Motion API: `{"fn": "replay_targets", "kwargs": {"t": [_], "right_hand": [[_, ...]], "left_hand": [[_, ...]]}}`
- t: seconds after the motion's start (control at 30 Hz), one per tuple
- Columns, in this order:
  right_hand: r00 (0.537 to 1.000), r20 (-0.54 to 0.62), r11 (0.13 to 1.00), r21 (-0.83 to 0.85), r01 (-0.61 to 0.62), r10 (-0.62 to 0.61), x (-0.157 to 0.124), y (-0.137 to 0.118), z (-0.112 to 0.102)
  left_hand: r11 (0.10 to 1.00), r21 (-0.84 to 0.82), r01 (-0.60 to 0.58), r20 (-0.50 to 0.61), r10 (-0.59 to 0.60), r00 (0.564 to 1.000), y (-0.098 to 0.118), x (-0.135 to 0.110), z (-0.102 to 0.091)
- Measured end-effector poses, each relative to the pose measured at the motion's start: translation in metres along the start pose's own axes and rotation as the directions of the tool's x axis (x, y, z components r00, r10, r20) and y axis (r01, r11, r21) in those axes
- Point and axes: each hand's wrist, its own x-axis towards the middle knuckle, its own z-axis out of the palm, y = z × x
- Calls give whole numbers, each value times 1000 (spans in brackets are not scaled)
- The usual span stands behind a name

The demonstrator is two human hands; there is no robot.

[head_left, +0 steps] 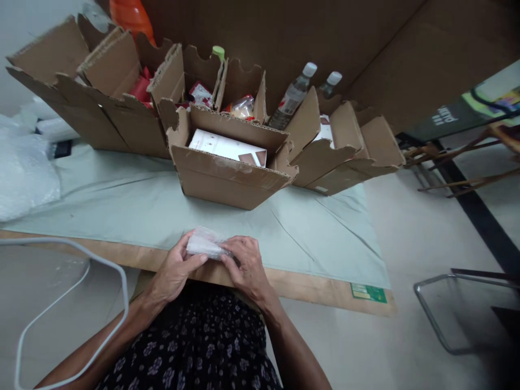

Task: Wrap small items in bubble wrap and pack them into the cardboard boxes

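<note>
Near the table's front edge, a small bundle of clear bubble wrap (205, 244) lies between my two hands; what is inside it cannot be made out. My left hand (177, 266) is closed around the bundle's left end, thumb along the near side. At the right end, my right hand (246, 264) grips it with thumb and fingers pressing the plastic. Just beyond the hands stands an open cardboard box (221, 181) with a white carton (227, 148) lying inside.
Several open cardboard bins (122, 127) line the back of the cloth-covered table (109, 189), holding packets. Two capped bottles (293, 97) stand behind. A bubble wrap heap (26, 173) lies at left. A white cable (124, 292) loops across the lower left. A metal-framed chair (430, 314) is at right.
</note>
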Motion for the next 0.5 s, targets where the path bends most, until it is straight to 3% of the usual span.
{"fn": "replay_targets", "kwargs": {"t": [0.13, 0.2, 0.37, 0.5], "right_hand": [[998, -37, 999, 6, -46, 47, -3, 0, -2], [992, -60, 991, 85, -105, 110, -6, 5, -2], [967, 117, 850, 461, -254, 225, -12, 12, -6], [961, 64, 878, 392, -273, 270, -12, 5, -11]], "left_hand": [[999, -35, 16, -37, -17, 999, -1, 0, -1], [999, -37, 6, -28, -7, 1000, -1, 0, 0], [1000, -10, -29, -13, 29, 999, -2, 2, 5], [998, 30, -52, -16, 52, 999, -5, 8, 5]]}}
